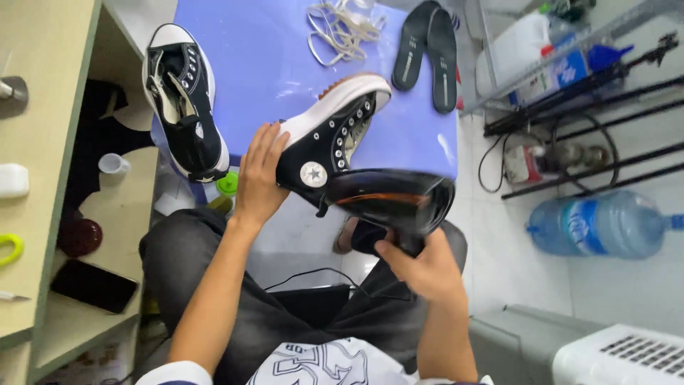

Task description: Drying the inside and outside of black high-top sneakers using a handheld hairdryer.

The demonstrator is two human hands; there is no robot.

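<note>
- Dryer (pixel 392 199) gripped in right hand (pixel 427 271), nozzle aimed at the shoe (pixel 331 139).
- Left hand (pixel 258 178) clasps the shoe's heel, steadying it on the blue table (pixel 271 64).

A shoe (pixel 329 139) is sitting on the table (pixel 263 64), with the hair dryer (pixel 390 201) just before it. A second shoe (pixel 182 100) is lying to its left, laces (pixel 344 28) and insoles (pixel 429 51) behind.

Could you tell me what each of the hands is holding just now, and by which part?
The left hand grips the black high-top shoe by its heel. The right hand holds the black hair dryer by its handle.
</note>
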